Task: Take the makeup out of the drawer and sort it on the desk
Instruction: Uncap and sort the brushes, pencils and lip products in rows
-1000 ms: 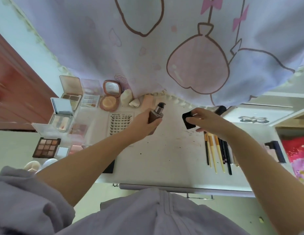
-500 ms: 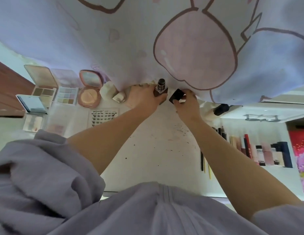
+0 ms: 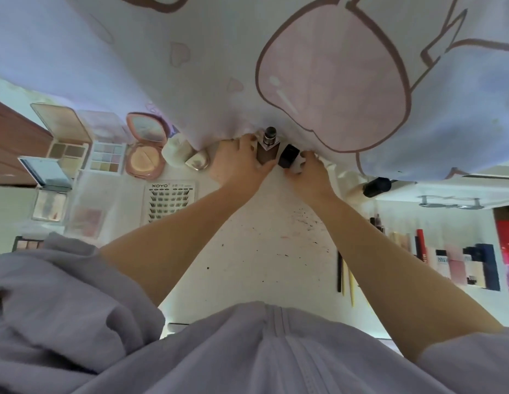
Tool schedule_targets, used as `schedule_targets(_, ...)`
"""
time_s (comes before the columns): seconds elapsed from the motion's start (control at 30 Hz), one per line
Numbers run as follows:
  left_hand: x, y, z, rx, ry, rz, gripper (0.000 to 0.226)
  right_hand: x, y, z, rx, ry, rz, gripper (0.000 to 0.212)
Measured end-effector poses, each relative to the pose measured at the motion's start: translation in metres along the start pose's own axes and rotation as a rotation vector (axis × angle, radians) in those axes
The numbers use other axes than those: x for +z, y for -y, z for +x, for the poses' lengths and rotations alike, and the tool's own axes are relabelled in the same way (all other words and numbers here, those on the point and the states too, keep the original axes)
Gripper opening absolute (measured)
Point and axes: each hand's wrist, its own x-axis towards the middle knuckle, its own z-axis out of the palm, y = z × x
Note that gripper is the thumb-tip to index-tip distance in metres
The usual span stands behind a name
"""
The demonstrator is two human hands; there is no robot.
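Palettes (image 3: 68, 150) sit open far left, lash card (image 3: 169, 204) beside them. Left hand (image 3: 242, 163) curls round the brown foundation bottle (image 3: 267, 152), upright at the desk's (image 3: 247, 251) back edge, pump up toward the curtain (image 3: 247, 66). Right hand (image 3: 310, 172) pinches the glossy black cap (image 3: 288, 156) just beside it.

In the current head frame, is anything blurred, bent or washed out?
Head view: wide-angle bending curves the desk edges; the lipstick row at right is soft; the bottle and cap in the hands read clearly; light is flat, without harsh glare.
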Motion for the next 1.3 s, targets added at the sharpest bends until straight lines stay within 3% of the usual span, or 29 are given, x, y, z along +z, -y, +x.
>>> schedule_targets(0.07, 0.001, -0.002, -0.026, 0.019, -0.092, -0.223, 0.037, -0.009, -0.005, -0.019, 0.013, 0.020, 0.012, 0.047)
schedule_targets(0.1, 0.003, -0.005, -0.040, 0.034, -0.101, -0.299, 0.026, -0.015, -0.010, -0.030, -0.011, -0.002, 0.025, 0.036)
schedule_targets(0.2, 0.016, -0.025, -0.071, 0.113, 0.053, -0.367, 0.012, -0.040, -0.025, -0.066, -0.082, -0.185, 0.060, 0.016)
schedule_targets(0.33, 0.048, -0.072, -0.080, 0.300, 0.354, -0.314, 0.033, -0.085, -0.045, -0.098, -0.116, -0.437, 0.004, 0.017)
schedule_targets(0.43, 0.071, -0.105, -0.073, 0.336, 0.453, -0.293, 0.045, -0.105, -0.057, -0.101, -0.049, -0.486, -0.042, 0.020)
schedule_targets(0.6, 0.094, -0.129, -0.052, 0.311, 0.482, -0.249, 0.036, -0.100, -0.066, -0.086, -0.012, -0.359, -0.121, 0.032)
schedule_targets(0.8, 0.088, -0.101, -0.057, 0.299, 0.617, -0.427, 0.023, -0.088, -0.065, -0.077, -0.018, -0.280, -0.269, 0.039)
schedule_targets(0.97, 0.032, -0.060, -0.068, 0.248, 0.597, -0.543, 0.030, -0.084, -0.037, -0.088, -0.079, -0.176, -0.142, 0.031)
schedule_targets(1.03, 0.004, -0.045, -0.072, 0.301, 0.526, -0.477, 0.032, -0.083, -0.016, -0.091, -0.108, -0.097, -0.117, 0.030)
schedule_targets(1.17, -0.042, -0.025, -0.083, 0.406, 0.388, -0.337, 0.025, -0.080, 0.026, -0.098, -0.157, 0.036, -0.321, 0.050)
schedule_targets(1.3, -0.078, -0.012, -0.092, 0.327, 0.523, -0.474, 0.014, -0.078, 0.055, -0.111, -0.238, 0.083, -0.301, 0.046)
